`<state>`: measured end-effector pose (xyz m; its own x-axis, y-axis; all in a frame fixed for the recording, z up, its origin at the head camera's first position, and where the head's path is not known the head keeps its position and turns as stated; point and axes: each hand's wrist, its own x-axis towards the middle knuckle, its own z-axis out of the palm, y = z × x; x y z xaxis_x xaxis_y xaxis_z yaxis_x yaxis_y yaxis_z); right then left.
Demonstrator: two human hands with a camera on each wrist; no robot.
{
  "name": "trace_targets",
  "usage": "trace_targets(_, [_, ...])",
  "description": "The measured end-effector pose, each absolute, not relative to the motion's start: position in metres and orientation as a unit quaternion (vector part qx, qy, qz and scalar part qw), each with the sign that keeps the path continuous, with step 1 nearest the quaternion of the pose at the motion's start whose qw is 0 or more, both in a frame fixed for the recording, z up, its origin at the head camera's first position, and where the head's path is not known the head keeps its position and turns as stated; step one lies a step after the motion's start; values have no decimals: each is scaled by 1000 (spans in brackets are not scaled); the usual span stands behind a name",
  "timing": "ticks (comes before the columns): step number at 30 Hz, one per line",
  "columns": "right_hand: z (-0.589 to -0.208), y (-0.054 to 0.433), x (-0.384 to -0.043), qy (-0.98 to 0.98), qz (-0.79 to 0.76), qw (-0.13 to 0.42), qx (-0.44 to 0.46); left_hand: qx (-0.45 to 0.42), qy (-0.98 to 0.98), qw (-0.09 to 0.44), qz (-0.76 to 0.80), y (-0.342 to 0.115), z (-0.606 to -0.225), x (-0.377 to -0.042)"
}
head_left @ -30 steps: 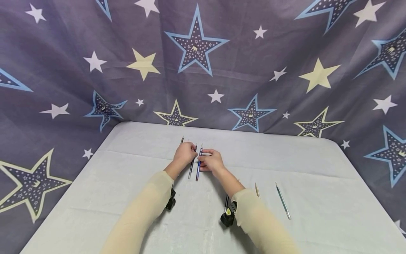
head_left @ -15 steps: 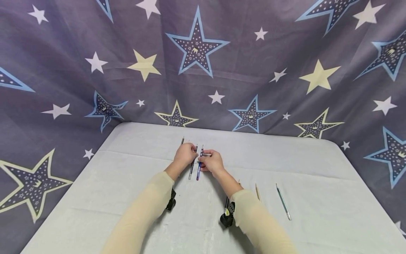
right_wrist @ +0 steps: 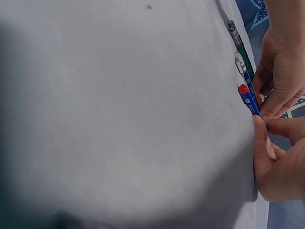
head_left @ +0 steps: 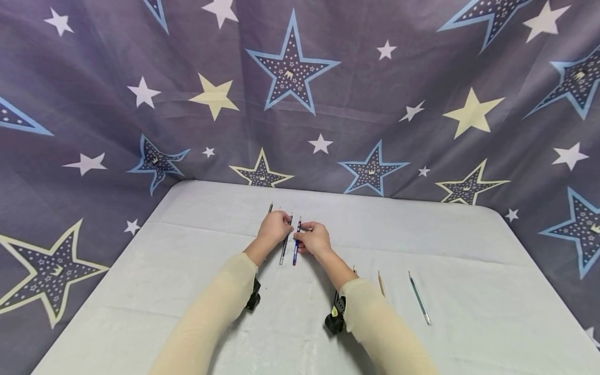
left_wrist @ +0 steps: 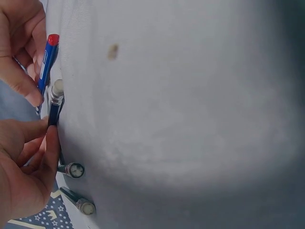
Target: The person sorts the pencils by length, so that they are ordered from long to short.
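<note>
Near the far side of the table, my left hand [head_left: 273, 227] pinches a dark blue pencil [head_left: 284, 247] with a white eraser end between thumb and fingers. Just to its right, my right hand [head_left: 314, 238] pinches a blue pencil [head_left: 296, 251] with a red end. The two pencils stand side by side with a small gap, pointed ends away from me. A dark pencil [head_left: 270, 207] is mostly hidden behind the left hand. Beside that hand, the left wrist view shows the metal-ringed eraser ends of two greenish pencils, one upper [left_wrist: 74, 170] and one lower [left_wrist: 86, 207].
On the right part of the white-covered table [head_left: 469, 302] lie a teal pencil [head_left: 419, 297] and a tan pencil [head_left: 382, 285]. Another dark pencil is partly covered by the right forearm. A star-patterned curtain [head_left: 328, 114] hangs behind the table's far edge.
The red-ended pencil in my right hand has swung slightly, its near end shifting a little right. Both hands have otherwise stayed almost in place.
</note>
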<state>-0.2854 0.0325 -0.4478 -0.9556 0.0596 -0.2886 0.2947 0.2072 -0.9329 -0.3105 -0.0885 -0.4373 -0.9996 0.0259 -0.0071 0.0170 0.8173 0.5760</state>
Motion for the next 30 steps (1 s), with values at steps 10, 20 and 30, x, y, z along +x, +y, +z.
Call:
trace_targets(10, [-449, 31, -286, 785, -605, 82, 106, 8, 952, 7, 304, -89, -436, -311])
trace_targets(20, [-449, 31, -285, 794, -595, 70, 101, 7, 952, 9, 305, -88, -437, -311])
trace_targets(30, [-450, 31, -284, 798, -591, 67, 96, 7, 953, 7, 304, -89, -441, -313])
